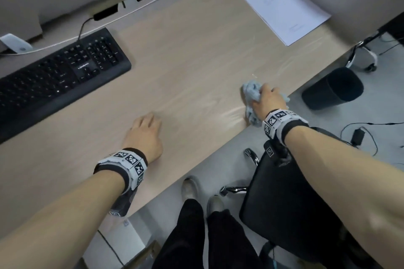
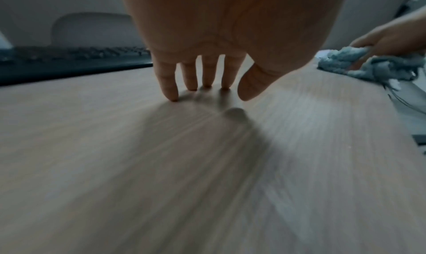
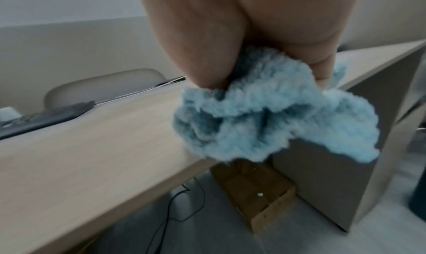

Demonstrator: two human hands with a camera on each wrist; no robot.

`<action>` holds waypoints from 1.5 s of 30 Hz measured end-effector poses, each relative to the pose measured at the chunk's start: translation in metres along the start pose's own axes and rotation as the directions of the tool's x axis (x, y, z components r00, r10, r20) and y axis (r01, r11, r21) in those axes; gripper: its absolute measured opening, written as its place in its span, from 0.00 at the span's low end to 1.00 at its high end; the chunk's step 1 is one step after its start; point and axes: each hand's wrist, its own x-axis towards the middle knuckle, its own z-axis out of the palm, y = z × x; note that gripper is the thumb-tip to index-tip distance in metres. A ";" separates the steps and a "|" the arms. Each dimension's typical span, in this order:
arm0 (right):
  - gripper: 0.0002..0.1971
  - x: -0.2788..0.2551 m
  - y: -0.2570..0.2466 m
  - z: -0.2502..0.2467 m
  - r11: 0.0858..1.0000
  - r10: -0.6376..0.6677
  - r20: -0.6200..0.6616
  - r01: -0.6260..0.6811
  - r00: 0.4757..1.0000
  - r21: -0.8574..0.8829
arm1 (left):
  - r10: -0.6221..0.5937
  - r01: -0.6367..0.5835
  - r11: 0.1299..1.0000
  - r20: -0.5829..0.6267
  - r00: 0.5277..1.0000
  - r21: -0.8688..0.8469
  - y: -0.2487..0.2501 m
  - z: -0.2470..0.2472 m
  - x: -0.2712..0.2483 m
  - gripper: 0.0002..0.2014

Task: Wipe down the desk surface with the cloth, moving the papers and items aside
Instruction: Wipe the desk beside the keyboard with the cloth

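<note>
Cloth (image 1: 251, 91), pale blue and bunched, sits at the near edge of the bench (image 1: 185, 67), gripped in the right hand (image 1: 267, 99), whose fingers (image 3: 205, 57) curl tightly around it while part of the fabric hangs over the lip, as the right wrist view shows. The left hand (image 1: 145, 135) rests apart from the cloth, further along the same near edge toward the keyboard (image 1: 59, 76), its fingers (image 2: 169, 83) straight and spread, tips touching bare wood and holding nothing. From the cloth, the unwiped run of the bench stretches away from the edge toward the papers (image 1: 282, 4), which lie at the far corner, their long axis slanting across the grain; the right hand is plainly the nearer one to them. Damp streaks mark the wood between cloth and papers, which suggests this end is partly done. The next stroke probably heads inward from the edge, with open wood between cloth and keyboard. Below the cloth a dark bin (image 1: 332, 88) stands on the floor, and a black chair (image 1: 290, 203) crowds the person's legs; a stroke running too wide at the lip could drag the fabric off.
</note>
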 end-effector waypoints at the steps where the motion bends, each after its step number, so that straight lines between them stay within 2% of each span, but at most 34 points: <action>1: 0.18 0.006 0.008 -0.005 1.000 0.030 -0.001 -0.030 1.000 0.003 | -0.003 0.003 1.000 -0.006 1.000 0.021 0.000 -0.004 0.002 0.28; 3: 0.17 0.012 0.007 -0.012 1.000 -0.019 -0.047 0.020 0.999 0.022 | -0.021 0.022 1.000 -0.042 0.999 0.013 0.003 -0.016 0.015 0.22; 5: 0.17 0.007 -0.010 -0.008 0.985 -0.161 -0.116 0.168 0.980 0.047 | -0.040 0.040 0.999 -0.069 0.997 -0.013 0.008 -0.027 0.031 0.19; 6: 0.18 0.002 -0.022 -0.002 0.965 -0.251 -0.120 0.259 0.961 0.052 | -0.042 0.041 0.999 -0.075 0.996 -0.022 0.010 -0.031 0.039 0.19; 8: 0.21 -0.009 -0.039 0.020 0.890 -0.457 -0.075 0.456 0.887 -0.020 | -0.031 0.028 0.999 -0.076 0.997 -0.042 0.016 -0.037 0.057 0.22; 10: 0.23 -0.009 -0.037 0.034 0.831 -0.548 -0.055 0.536 0.834 -0.150 | -0.007 0.005 0.999 -0.049 0.999 -0.047 0.023 -0.039 0.069 0.25; 12: 0.23 0.008 -0.017 0.027 0.871 -0.482 -0.101 0.463 0.870 -0.166 | 0.025 -0.025 0.999 0.014 1.000 -0.025 0.032 -0.036 0.076 0.28; 14: 0.23 0.035 0.011 0.013 0.935 -0.346 -0.155 0.326 0.925 -0.142 | 0.038 -0.038 0.999 0.041 0.998 0.015 0.038 -0.034 0.079 0.29; 16: 0.24 0.059 0.030 -0.005 0.972 -0.223 -0.174 0.206 0.959 -0.108 | 0.017 -0.017 0.999 0.013 1.000 0.048 0.041 -0.037 0.083 0.26; 18: 0.28 0.073 0.025 -0.013 0.970 -0.196 -0.118 0.175 0.973 -0.169 | -0.021 0.022 0.999 -0.027 0.999 0.032 0.045 -0.046 0.093 0.24; 20: 0.32 0.069 -0.002 -0.009 0.925 -0.300 -0.026 0.284 0.954 -0.252 | -0.045 0.044 0.999 -0.053 0.998 -0.012 0.050 -0.055 0.110 0.24; 23: 0.35 0.046 -0.029 0.012 0.845 -0.516 0.039 0.516 0.856 -0.140 | -0.043 0.041 0.998 -0.048 0.998 -0.048 0.058 -0.062 0.134 0.27; 26: 0.31 0.055 -0.015 0.009 0.792 -0.607 0.022 0.606 0.795 -0.074 | -0.019 0.016 0.998 -0.049 0.999 -0.058 0.069 -0.068 0.151 0.29; 31: 0.38 0.117 -0.013 -0.020 0.849 -0.529 -0.014 0.528 0.849 -0.028 | -0.039 0.035 0.997 -0.058 0.998 -0.067 0.079 -0.078 0.174 0.30; 36: 0.37 0.168 -0.045 -0.044 0.905 -0.418 0.005 0.417 0.909 -0.086 | -0.081 0.078 0.995 -0.038 0.996 -0.063 0.080 -0.079 0.188 0.30; 38: 0.38 0.165 -0.056 -0.038 0.884 -0.453 0.059 0.457 0.890 -0.098 | -0.099 0.094 0.992 -0.059 0.993 -0.085 0.081 -0.079 0.194 0.28; 41: 0.35 0.152 -0.046 -0.031 0.778 -0.619 0.074 0.623 0.782 -0.084 | -0.130 0.114 0.983 -0.104 0.986 -0.145 0.083 -0.087 0.207 0.26; 42: 0.33 0.154 -0.039 -0.033 0.775 -0.626 0.054 0.629 0.778 -0.067 | -0.136 0.119 0.981 -0.110 0.985 -0.152 0.083 -0.090 0.211 0.26; 45: 0.28 0.182 -0.037 -0.051 0.850 -0.526 -0.032 0.527 0.850 0.003 | -0.144 0.131 0.981 -0.084 0.986 -0.141 0.080 -0.095 0.223 0.30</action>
